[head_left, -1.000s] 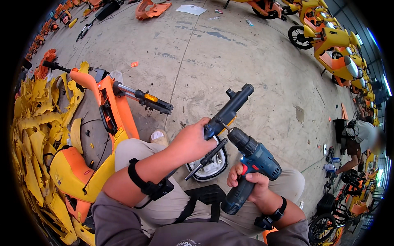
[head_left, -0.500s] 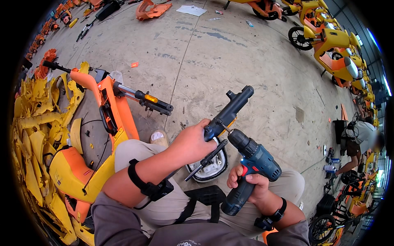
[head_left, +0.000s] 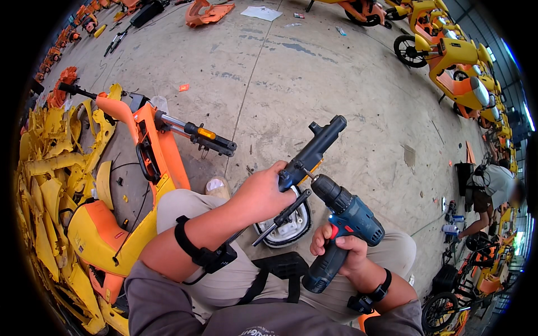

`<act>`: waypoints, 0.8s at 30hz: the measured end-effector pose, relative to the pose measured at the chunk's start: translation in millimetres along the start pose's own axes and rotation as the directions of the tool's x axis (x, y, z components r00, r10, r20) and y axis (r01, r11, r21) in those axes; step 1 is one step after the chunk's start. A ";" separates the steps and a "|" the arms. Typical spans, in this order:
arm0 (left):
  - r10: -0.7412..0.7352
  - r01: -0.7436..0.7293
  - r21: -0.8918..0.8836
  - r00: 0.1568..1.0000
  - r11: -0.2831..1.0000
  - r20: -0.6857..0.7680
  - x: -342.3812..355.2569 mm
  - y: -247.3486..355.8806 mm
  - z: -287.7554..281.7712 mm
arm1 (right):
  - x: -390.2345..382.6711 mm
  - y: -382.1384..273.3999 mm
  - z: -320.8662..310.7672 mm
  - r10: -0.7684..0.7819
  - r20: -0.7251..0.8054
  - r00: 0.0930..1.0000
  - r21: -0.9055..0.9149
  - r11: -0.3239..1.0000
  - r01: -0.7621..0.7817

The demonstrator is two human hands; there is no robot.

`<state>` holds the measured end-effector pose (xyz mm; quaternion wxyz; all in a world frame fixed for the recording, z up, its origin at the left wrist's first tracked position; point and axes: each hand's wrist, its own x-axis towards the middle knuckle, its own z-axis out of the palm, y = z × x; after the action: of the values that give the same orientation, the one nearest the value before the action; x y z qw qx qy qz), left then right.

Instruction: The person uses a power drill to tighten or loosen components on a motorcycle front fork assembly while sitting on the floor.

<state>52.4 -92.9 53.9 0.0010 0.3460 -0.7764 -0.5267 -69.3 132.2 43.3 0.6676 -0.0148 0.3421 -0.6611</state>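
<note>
My left hand (head_left: 269, 189) is closed around the lower end of a black fork leg (head_left: 316, 143), which tilts up to the right and carries an orange strip on its side. In my right hand (head_left: 343, 251) is a blue and black cordless drill (head_left: 352, 215), its forefinger at the red trigger. The drill's bit (head_left: 309, 173) points up and left at the side of the fork leg; whether it touches a screw there I cannot tell. Below lies a white shell with a black rim (head_left: 291, 234), partly hidden by a dark rod with a silver end (head_left: 283, 218).
To my left lies an orange and yellow scooter frame (head_left: 162, 151), beside a heap of yellow plastic panels (head_left: 50, 207). Yellow scooters (head_left: 457, 61) line the right side. Another person (head_left: 490, 187) bends over at the far right. An orange panel (head_left: 207, 14) lies on the floor ahead.
</note>
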 end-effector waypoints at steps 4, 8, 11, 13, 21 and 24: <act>0.022 -0.022 -0.035 1.000 0.999 0.000 -0.8 -0.8 -1.3 | 1.2 -0.9 0.9 0.003 0.004 1.000 -0.008 1.000 -0.003; -0.025 0.025 0.002 1.000 1.000 0.004 -1.5 0.6 -1.9 | 0.8 0.8 -1.8 0.004 0.020 1.000 0.002 1.000 -0.004; -0.013 0.013 -0.008 1.000 1.000 0.013 -0.3 0.5 -1.5 | -0.1 -0.8 -0.3 -0.006 0.019 1.000 -0.007 1.000 0.006; -0.022 0.022 -0.001 1.000 1.000 0.012 -0.7 0.4 -1.1 | -0.6 0.1 -0.9 0.002 0.011 1.000 0.000 1.000 -0.002; -0.033 0.033 0.010 0.999 0.999 0.021 -0.3 -0.3 -0.9 | -0.6 -0.1 -1.4 0.004 0.006 1.000 0.000 1.000 -0.004; -0.034 0.034 -0.002 0.999 0.999 0.023 -1.5 1.0 -1.2 | -0.8 -0.3 -1.1 0.008 0.003 1.000 0.008 1.000 -0.008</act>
<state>53.4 -92.9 55.8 -0.0165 0.3532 -0.7696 -0.5317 -70.1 133.4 43.0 0.6709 -0.0116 0.3384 -0.6597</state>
